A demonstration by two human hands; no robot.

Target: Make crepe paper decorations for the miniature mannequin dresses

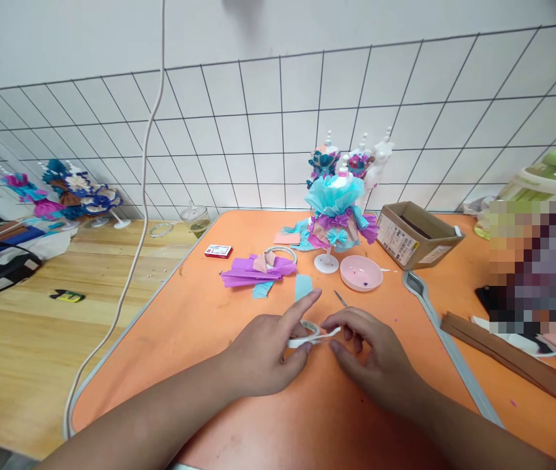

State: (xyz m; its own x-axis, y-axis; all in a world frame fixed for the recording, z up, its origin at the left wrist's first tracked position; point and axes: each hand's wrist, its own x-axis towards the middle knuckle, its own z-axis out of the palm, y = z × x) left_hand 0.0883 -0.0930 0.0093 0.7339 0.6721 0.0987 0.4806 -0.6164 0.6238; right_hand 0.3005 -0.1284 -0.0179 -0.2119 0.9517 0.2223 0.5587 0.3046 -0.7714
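My left hand (270,352) is closed around a roll of white tape (310,328), with its index finger pointing forward and the thumb below. A loose strip of the tape runs from the roll to my right hand (374,352). The right fingers are curled at the strip's end, with thumb and index finger on either side of it. Just beyond them lies a thin pointed metal tool (340,298), partly hidden by the right hand. Ahead are a light blue paper piece (303,287) and a gathered purple paper piece (248,271) with a pinkish bit on top.
A paper-dressed figure on a white stand (327,263) is behind a pink bowl (361,273). Nearby are a cardboard box (417,238), a red-and-white small box (219,251) and brown folded paper (513,359). A white cable (144,163) hangs at left. A person is at right.
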